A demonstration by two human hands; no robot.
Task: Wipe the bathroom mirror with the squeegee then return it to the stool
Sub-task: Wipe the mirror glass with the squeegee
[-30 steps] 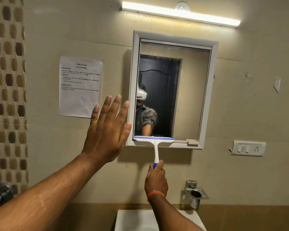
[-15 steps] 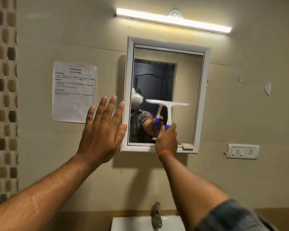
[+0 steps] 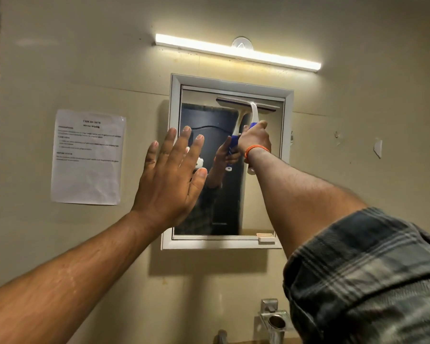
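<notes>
- Squeegee (image 3: 248, 105) blade lies level along the top of the bathroom mirror (image 3: 263, 184), just below the upper edge of its white frame, the white neck curving down to a blue grip.
- Right hand (image 3: 255, 140), an orange band (image 3: 256, 148) at the wrist, is wrapped around that blue grip, the arm reaching up from a rolled plaid sleeve (image 3: 372, 276) at lower right.
- Left hand (image 3: 170, 180) is raised flat with fingers straight and spread, holding nothing, over the mirror's left frame edge; whether the palm touches the frame or wall cannot be told.
- The glass reflects a dark door, the gripping hand and the tool's handle.
- A printed sheet (image 3: 88, 157) is stuck to the beige wall left of the mirror; its small text is unreadable.
- A lit tube light (image 3: 236, 52) runs above the mirror, slightly slanted in the view.
- A metal holder (image 3: 273, 321) is fixed to the wall beneath the mirror, at the lower edge of the view.
</notes>
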